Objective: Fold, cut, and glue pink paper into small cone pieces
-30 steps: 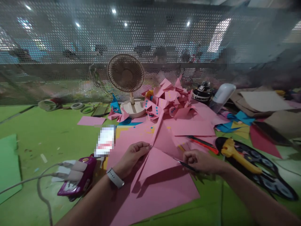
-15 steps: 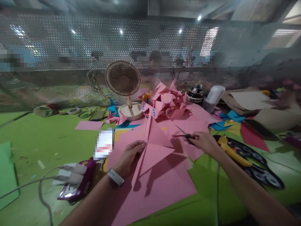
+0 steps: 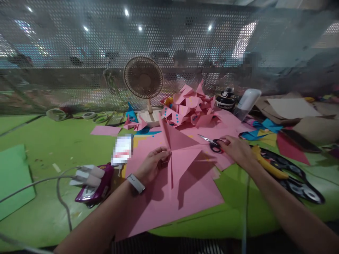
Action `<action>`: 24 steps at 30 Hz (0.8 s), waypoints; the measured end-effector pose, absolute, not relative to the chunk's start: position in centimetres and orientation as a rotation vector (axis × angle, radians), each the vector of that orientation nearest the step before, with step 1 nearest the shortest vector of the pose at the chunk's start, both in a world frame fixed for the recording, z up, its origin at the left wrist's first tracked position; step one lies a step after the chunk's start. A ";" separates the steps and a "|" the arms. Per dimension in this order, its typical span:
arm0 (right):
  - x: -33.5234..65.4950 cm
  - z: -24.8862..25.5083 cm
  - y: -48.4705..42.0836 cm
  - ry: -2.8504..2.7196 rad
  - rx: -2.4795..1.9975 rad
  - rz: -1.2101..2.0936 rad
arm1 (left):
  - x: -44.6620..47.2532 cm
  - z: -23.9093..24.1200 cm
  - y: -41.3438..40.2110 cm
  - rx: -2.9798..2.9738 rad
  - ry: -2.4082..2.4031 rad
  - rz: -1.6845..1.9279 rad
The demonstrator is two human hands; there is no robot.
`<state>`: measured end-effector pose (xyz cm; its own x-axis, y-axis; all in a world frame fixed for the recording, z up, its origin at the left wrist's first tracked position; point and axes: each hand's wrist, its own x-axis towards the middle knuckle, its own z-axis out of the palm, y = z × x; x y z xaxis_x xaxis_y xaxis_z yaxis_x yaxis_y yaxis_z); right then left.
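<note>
My left hand point(image 3: 158, 159), with a white watch strap point(image 3: 136, 183) at the wrist, pinches a folded pink paper piece point(image 3: 182, 158) along its central fold. The piece stands out in pointed flaps above a large pink sheet point(image 3: 156, 215) and throws a shadow on it. To the right, my right hand point(image 3: 237, 150) has its fingers closed at the black handle loops of a pair of scissors point(image 3: 209, 140). The blades are together, point left, and sit low over the pink paper. Part of the handle is hidden behind the fingers.
A heap of folded pink paper point(image 3: 190, 106) stands behind, beside a desk fan point(image 3: 144, 79). A phone point(image 3: 122, 150) and purple power strip point(image 3: 97, 187) lie left on the green table point(image 3: 53, 148). At right are a yellow-handled tool point(image 3: 270, 167), a bottle point(image 3: 247, 102) and paper scraps.
The scissors' blades have gone from spread to together, and the scissors have come down toward the paper. The folded pink piece has turned in my left hand. The view has shifted slightly.
</note>
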<state>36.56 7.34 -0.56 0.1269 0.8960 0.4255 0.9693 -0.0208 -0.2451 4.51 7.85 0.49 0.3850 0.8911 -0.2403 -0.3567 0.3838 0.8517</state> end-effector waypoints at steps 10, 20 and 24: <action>30.6 1.4 2.5 -2.502 -0.905 -0.389 | 5.4 0.1 7.0 0.821 0.762 0.897; 29.8 1.8 4.1 -2.525 -0.868 -0.597 | 5.1 0.3 7.3 0.876 0.819 0.938; 31.4 1.9 5.1 -2.300 -0.962 -0.466 | 4.5 0.9 7.8 0.915 0.816 0.879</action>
